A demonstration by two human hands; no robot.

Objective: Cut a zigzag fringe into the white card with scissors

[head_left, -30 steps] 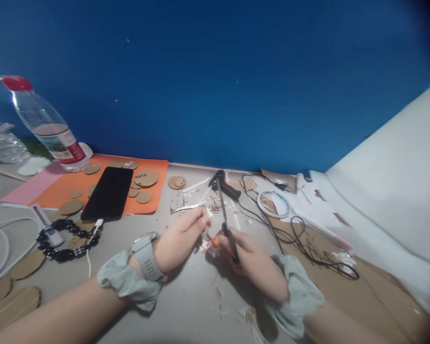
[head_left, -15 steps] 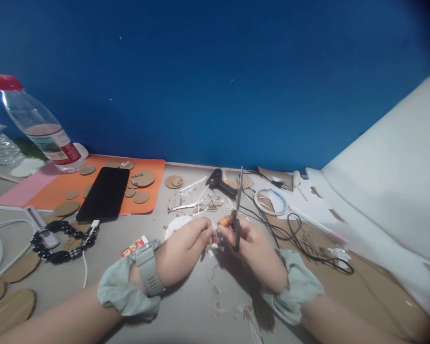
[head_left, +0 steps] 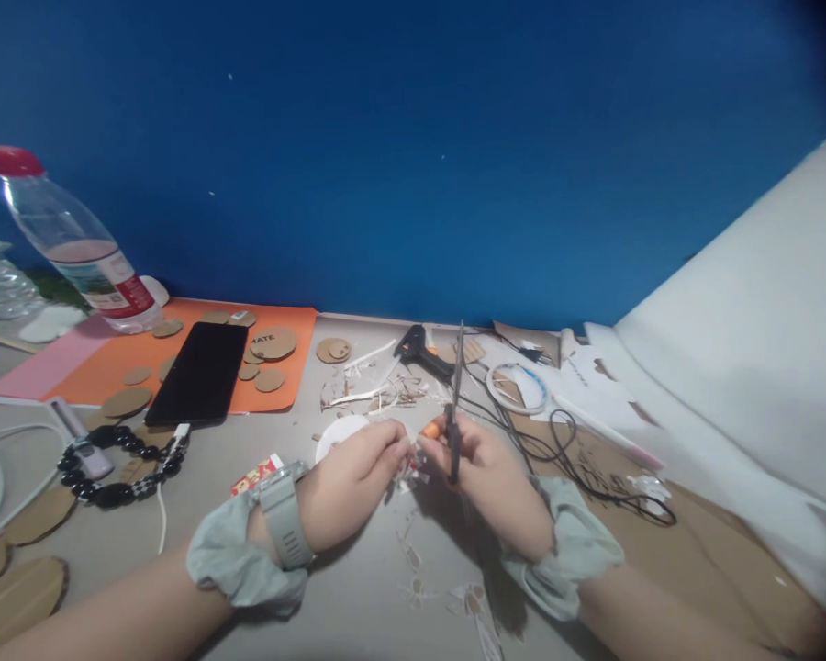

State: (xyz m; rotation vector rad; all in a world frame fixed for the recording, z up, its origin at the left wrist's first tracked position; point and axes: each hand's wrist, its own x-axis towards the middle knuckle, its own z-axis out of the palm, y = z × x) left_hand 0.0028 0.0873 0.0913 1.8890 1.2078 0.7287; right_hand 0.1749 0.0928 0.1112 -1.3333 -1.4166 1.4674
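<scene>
My right hand is closed around a pair of scissors, whose blades point up and away from me. Something orange shows at that hand's fingertips; whether it belongs to the scissors I cannot tell. Close by on the left, my left hand is closed in a pinch, and the fingers hide most of what they hold. Small white and red scraps show just below the fingertips of both hands. A white disc lies partly behind my left hand.
Beyond my hands are a black glue gun, cardboard scraps and a white ring. A black cable crosses cardboard at right. On the left are a phone, a beaded bracelet, cardboard discs and a bottle.
The scissors have turned slightly in my right hand, so their handle looks narrower. My left hand keeps almost the same place and pinch.
</scene>
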